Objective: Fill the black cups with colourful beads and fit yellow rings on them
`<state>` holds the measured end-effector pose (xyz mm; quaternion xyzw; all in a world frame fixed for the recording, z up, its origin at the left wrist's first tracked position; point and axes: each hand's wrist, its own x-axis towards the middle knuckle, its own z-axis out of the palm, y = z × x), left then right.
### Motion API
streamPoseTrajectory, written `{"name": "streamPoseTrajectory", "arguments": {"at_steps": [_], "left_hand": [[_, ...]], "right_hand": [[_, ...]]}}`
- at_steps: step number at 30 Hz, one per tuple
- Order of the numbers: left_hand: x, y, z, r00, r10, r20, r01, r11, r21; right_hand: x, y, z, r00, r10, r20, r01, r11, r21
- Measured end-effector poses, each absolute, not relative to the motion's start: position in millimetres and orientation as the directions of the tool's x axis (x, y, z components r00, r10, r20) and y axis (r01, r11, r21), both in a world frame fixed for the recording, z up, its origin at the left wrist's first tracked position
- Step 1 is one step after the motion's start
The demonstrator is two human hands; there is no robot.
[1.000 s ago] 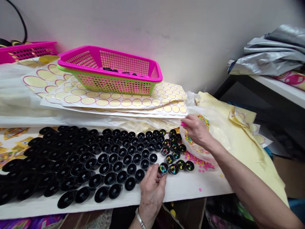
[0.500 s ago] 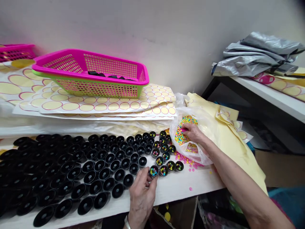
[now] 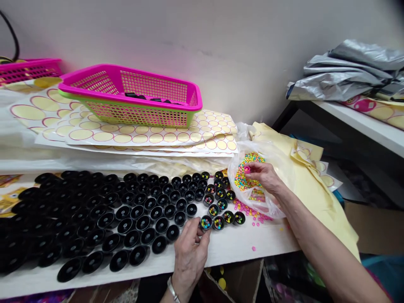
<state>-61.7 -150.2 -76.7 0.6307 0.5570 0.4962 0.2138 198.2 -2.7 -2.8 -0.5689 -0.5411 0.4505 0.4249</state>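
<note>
My left hand (image 3: 192,244) is closed around a small black cup (image 3: 206,222) with coloured beads in it, at the near end of the filled cups. My right hand (image 3: 263,176) pinches a small pink scoop-like cup (image 3: 247,169) over an open clear plastic bag (image 3: 277,158). Inside the bag lie many yellow, blue, pink and orange beads (image 3: 240,179). Several black cups beside the bag, such as one near cup (image 3: 239,218), hold beads at the bottom. Many more black cups (image 3: 143,223) stand in rows to the left, most with no beads visible.
Spilled pink beads (image 3: 252,209) lie by the bag on the white table (image 3: 233,248). Behind stand a pink and green basket (image 3: 132,111) and sticker sheets (image 3: 158,138). Yellow paper (image 3: 328,219) lies at right, below a shelf (image 3: 362,118) bearing silver bags (image 3: 344,75).
My right hand has raised the pink scoop-like cup a little out of the beads and shifted slightly right. My left hand still holds the same black cup. The view has shifted a little.
</note>
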Motion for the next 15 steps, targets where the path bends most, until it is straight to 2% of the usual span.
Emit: {"name": "streamPoseTrajectory", "arguments": {"at_steps": [3, 5, 8, 11, 15], "left_hand": [[-61.6, -150.5, -74.8, -0.118, 0.921, 0.372, 0.488, -0.272, 0.829], [-61.7, -150.6, -73.8, -0.118, 0.925, 0.362, 0.477, -0.267, 0.837], [-61.8, -150.4, -73.0, -0.118, 0.924, 0.364, 0.469, -0.272, 0.841], [-61.7, -150.4, -73.7, -0.114, 0.926, 0.359, 0.471, -0.268, 0.84], [-61.5, -152.1, -75.9, -0.116, 0.936, 0.331, 0.47, -0.242, 0.849]], "right_hand": [[204.4, 6.5, -5.6, 0.006, 0.998, 0.058, 0.484, 0.047, -0.874], [207.3, 8.5, -5.1, 0.007, 0.997, 0.079, 0.561, 0.061, -0.825], [198.1, 2.0, 4.2, -0.036, 0.999, 0.024, 0.481, 0.039, -0.876], [172.3, -8.9, 17.2, -0.154, 0.988, -0.019, 0.372, 0.04, -0.928], [136.7, -13.1, 21.4, -0.313, 0.947, -0.078, 0.397, 0.056, -0.916]]}}
